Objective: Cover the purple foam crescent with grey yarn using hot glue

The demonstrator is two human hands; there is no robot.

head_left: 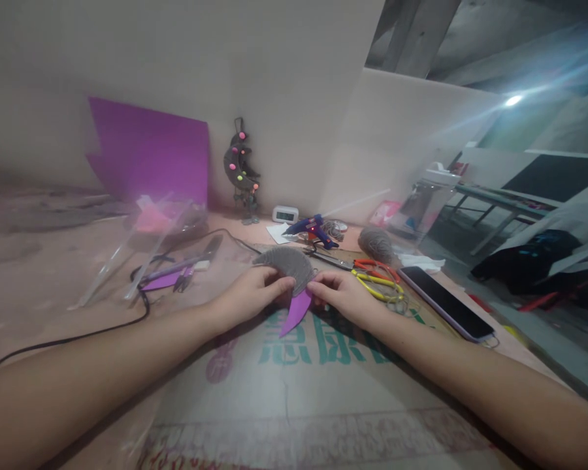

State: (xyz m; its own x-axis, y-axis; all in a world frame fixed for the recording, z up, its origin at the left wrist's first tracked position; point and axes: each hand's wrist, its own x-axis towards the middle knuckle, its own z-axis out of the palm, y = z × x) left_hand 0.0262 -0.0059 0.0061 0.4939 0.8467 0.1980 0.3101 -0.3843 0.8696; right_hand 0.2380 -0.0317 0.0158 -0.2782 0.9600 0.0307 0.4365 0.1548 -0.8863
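Note:
In front of me is a crescent (pixel 287 262), its upper part wrapped in grey yarn and its lower tip bare purple sheet. My left hand (pixel 269 285) grips it from the left, thumb lying on the wrapped face. On the opposite edge, where the winding ends, the thumb and fingers of my right hand (pixel 334 290) are pinched together. Whether a strand of yarn lies between those fingertips I cannot make out. Behind the crescent lies a blue glue gun (pixel 314 228) with a red light on. A ball of grey yarn (pixel 376 244) sits farther right.
Yellow-handled pliers (pixel 372 286), orange-handled scissors (pixel 379 266) and a phone (pixel 445 303) lie to the right. A black cable (pixel 73 338) crosses the left side. At the wall are a small white clock (pixel 285 214), a decorated moon hanging (pixel 242 160) and a purple sheet (pixel 151 150).

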